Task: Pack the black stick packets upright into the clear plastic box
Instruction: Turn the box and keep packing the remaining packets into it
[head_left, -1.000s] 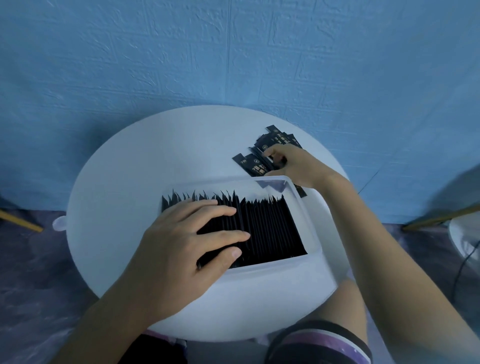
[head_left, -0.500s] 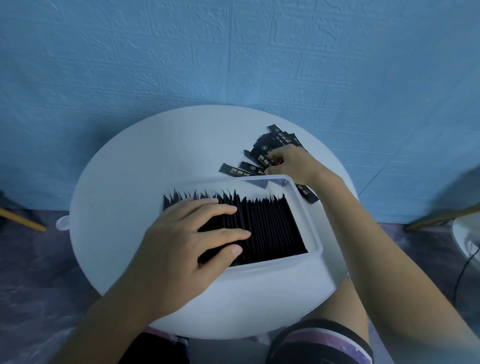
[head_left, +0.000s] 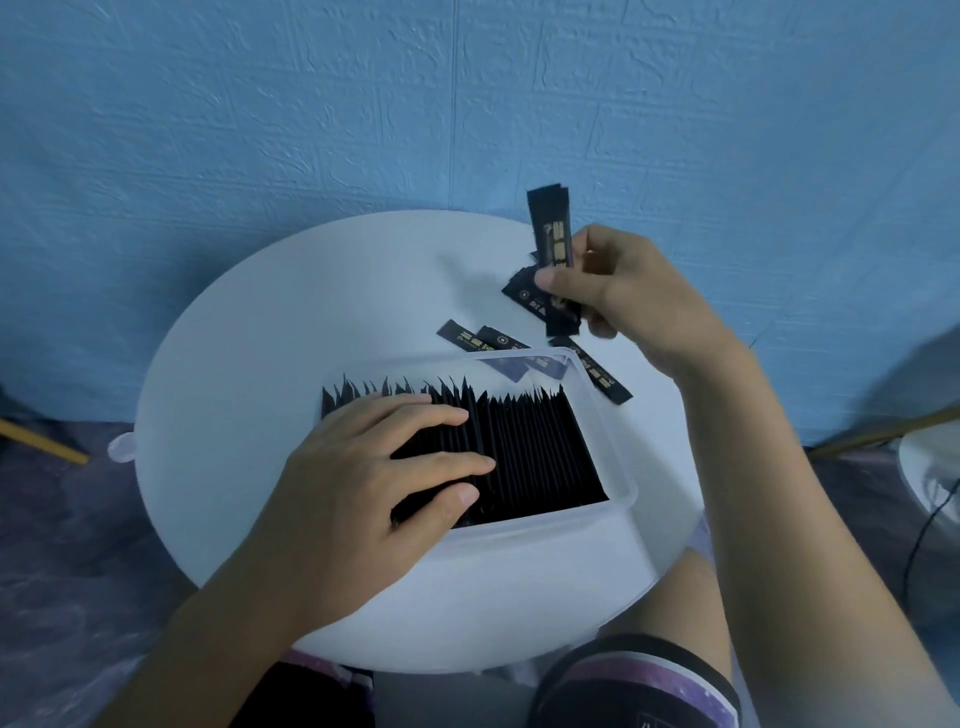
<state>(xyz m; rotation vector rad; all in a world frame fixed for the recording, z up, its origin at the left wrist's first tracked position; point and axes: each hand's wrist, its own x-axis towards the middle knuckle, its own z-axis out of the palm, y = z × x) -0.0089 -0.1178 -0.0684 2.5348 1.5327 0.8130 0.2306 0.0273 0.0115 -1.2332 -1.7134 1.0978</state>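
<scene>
I log, left to right: left hand (head_left: 363, 483), fingers straight, pressing flat on the row of black stick packets (head_left: 535, 452) standing upright in the clear rectangular plastic box (head_left: 550, 522); loose black packets (head_left: 457, 335) lying flat on the round white surface (head_left: 260, 338) just behind the box; right hand (head_left: 618, 291) pinching a few raised packets (head_left: 553, 234) above them.

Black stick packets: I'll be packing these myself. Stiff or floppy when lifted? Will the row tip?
Probably stiff, light: the held packets stand straight above the right hand. The row may tip unsupported; the left hand rests on it.
</scene>
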